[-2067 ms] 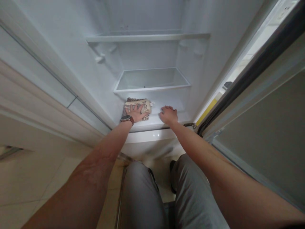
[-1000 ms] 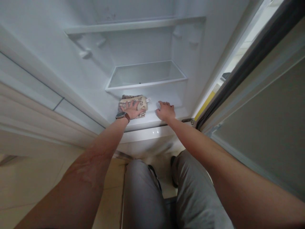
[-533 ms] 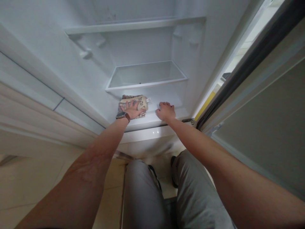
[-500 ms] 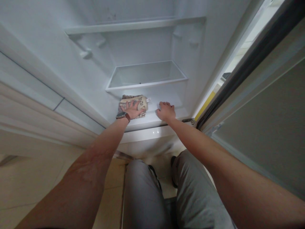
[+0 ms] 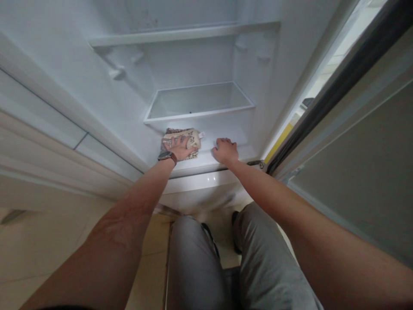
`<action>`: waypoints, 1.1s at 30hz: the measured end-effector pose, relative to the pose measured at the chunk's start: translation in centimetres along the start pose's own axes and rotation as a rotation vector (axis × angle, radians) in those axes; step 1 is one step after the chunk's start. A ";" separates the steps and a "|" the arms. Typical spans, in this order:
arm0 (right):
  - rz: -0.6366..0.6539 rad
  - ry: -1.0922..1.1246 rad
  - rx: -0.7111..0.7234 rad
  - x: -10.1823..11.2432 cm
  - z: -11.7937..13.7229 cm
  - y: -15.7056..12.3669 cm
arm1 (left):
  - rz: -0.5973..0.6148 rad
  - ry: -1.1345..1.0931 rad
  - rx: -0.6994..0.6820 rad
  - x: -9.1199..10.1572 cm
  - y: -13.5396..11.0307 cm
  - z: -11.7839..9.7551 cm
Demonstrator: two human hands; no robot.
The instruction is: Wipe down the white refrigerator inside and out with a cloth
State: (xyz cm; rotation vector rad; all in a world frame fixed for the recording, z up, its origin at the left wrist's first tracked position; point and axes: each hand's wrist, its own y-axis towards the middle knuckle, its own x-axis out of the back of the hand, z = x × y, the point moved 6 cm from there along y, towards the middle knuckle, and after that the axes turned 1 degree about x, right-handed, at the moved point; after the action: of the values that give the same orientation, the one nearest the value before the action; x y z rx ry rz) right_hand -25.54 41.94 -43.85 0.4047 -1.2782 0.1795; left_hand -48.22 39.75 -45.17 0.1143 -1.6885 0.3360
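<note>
We lean into a white refrigerator [image 5: 109,103] whose walls rise on both outer sides of our hands and beyond them. Its door [image 5: 358,181] stands swung out, well to the right of the right hand. The upper shelf [image 5: 185,35] spans far beyond both hands; nearer, the glass shelf [image 5: 196,101] sits above and just past our fingertips. Under it, the refrigerator floor [image 5: 206,150] lies bare between the two hands.

On that floor, beneath the left hand [image 5: 180,150], lies a folded patterned cloth [image 5: 195,139], its edges showing past the fingers and beside the thumb. The left hand lies flat on it with fingers spread, pressing rather than grasping. The right hand [image 5: 226,150] rests on the floor, apart from the cloth, its fingers curled; whether anything is under them we cannot make out. A watch [image 5: 165,156] circles the left wrist, and a small white tag [image 5: 201,135] pokes from the cloth toward the right hand.

We judge the step in hand to be pressing the cloth down, the right hand serving as a prop. Shifting the cloth would call for even palm pressure and the right hand well out of its path.
</note>
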 end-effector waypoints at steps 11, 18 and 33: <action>0.005 0.013 0.000 0.3 0.2 -0.2 | 0.001 0.000 -0.003 0.1 0.0 -0.1; 0.022 0.018 -0.006 0.3 0.2 -0.2 | -0.005 0.003 0.001 0.1 0.0 -0.1; 0.396 -0.062 1.376 -1.4 5.2 -6.1 | -0.043 0.011 -0.022 0.2 0.3 -0.1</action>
State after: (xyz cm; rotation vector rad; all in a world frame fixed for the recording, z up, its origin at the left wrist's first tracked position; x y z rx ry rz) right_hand -28.42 34.47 -45.19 1.3120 -1.1179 1.4217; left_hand -48.23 40.12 -45.03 0.1325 -1.6764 0.2855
